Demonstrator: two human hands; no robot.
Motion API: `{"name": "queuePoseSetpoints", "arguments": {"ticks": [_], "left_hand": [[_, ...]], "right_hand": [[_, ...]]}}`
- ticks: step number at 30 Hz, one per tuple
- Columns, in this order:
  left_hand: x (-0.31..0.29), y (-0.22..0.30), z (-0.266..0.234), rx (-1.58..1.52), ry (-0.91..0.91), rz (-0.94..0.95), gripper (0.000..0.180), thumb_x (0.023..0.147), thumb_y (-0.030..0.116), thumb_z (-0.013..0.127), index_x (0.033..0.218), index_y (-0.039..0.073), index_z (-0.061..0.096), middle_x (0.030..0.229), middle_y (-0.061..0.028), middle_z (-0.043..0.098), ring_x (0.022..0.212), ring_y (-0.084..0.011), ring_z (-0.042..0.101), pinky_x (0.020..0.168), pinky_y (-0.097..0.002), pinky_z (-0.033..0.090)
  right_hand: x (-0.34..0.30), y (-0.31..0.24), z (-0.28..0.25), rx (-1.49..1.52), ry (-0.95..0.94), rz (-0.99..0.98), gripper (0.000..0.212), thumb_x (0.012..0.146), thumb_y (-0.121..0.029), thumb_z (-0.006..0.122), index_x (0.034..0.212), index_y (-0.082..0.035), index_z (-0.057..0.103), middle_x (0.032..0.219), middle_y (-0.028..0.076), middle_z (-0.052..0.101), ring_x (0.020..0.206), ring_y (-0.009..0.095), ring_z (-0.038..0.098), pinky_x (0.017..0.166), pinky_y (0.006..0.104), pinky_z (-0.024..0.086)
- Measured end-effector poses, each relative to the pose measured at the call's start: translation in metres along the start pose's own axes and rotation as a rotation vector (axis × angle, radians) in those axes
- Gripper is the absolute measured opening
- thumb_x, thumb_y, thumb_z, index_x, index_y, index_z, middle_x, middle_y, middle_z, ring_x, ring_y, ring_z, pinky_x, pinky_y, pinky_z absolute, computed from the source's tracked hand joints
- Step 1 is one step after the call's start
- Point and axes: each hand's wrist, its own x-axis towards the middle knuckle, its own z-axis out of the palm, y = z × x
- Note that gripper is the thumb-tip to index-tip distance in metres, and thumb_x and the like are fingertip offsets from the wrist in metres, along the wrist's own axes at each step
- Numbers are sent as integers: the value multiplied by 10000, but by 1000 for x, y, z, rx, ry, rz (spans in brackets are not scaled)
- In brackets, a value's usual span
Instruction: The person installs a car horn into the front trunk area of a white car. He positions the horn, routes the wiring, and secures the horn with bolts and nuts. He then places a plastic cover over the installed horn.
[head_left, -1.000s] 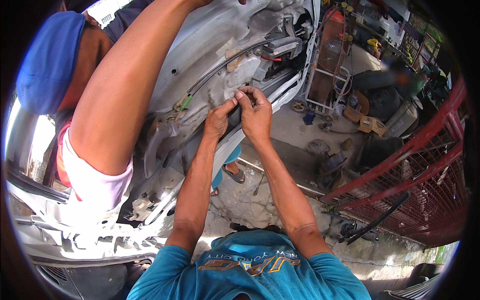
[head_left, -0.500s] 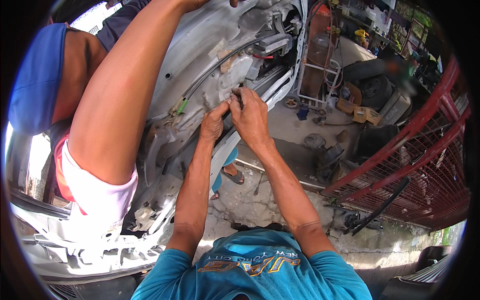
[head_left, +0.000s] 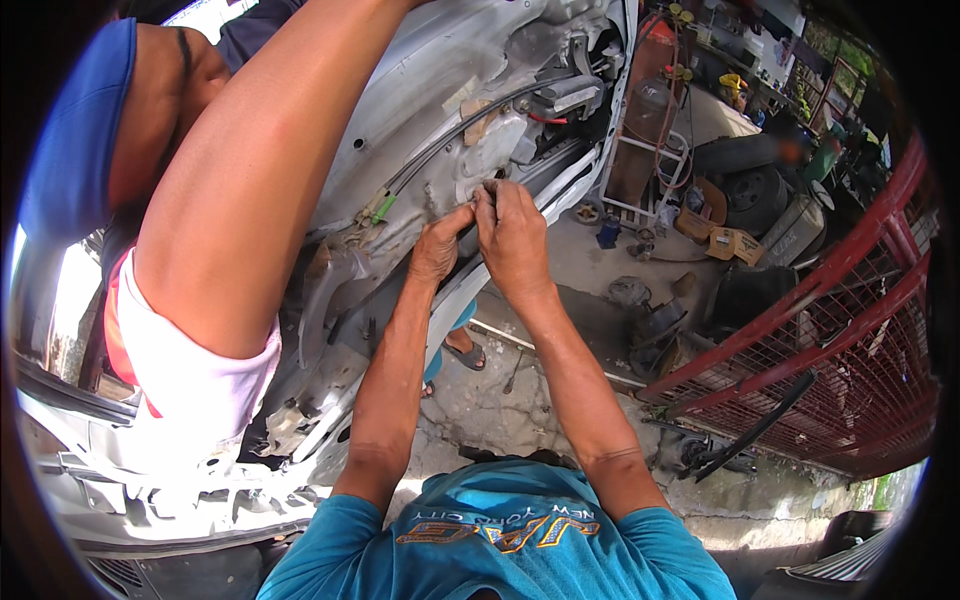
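Both of my hands are together at the lower part of a bare silver car door panel [head_left: 405,125]. My left hand [head_left: 438,246] is closed, its thumb and fingertips pressed up against the right hand's fingers. Beside it, my right hand [head_left: 513,238] has its fingers curled in a pinch against the metal, near a small dark hole. Whatever lies between the fingertips is hidden or too small to name. Above them, black cables [head_left: 450,135] run over the panel to a green clip [head_left: 383,208]. A short red wire [head_left: 547,120] shows farther up.
Another person's bare arm [head_left: 255,170] reaches across the left side, close to the panel. A red mesh gate [head_left: 800,350] stands at the right. Gas cylinders on a white trolley [head_left: 640,170], tires [head_left: 752,195] and cardboard boxes [head_left: 733,244] occupy the far right floor.
The view has shifted slightly, so the door and my hands appear a little farther right. My hands keep their pinched pose at the same spot on the panel.
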Motion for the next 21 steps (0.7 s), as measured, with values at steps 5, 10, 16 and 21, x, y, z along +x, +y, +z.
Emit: {"name": "queuePoseSetpoints", "arguments": {"ticks": [5,10,16,21], "left_hand": [[-4,8,9,-11,-38,20,321,935,141,643,1187,-56,668,1208,-91,671,1170,-180,593,1054,-321,410],[2,-2,-3,9,-77,31,321,966,152,593,1209,-46,660,1257,-97,649,1198,-190,575,1076,-325,395],[2,-2,-1,2,-127,51,348,975,175,586,1248,-35,640,1296,-93,628,1228,-194,557,1098,-329,380],[2,-4,-4,7,-154,83,350,971,177,591,1247,-32,641,1295,-87,628,1240,-193,548,1108,-333,366]], "right_hand": [[4,-9,-2,-205,-98,83,227,998,-210,531,908,-2,551,852,201,590,762,429,623,645,501,501],[12,-11,-10,-232,-233,165,312,1012,-310,462,920,-28,563,872,187,621,806,423,623,691,504,489],[19,-8,-20,-220,-391,203,316,973,-312,487,947,-15,591,931,194,658,847,427,638,725,512,491],[19,-11,-20,-168,-299,185,360,963,-343,490,906,-3,594,869,218,665,812,441,637,717,513,483]]}}
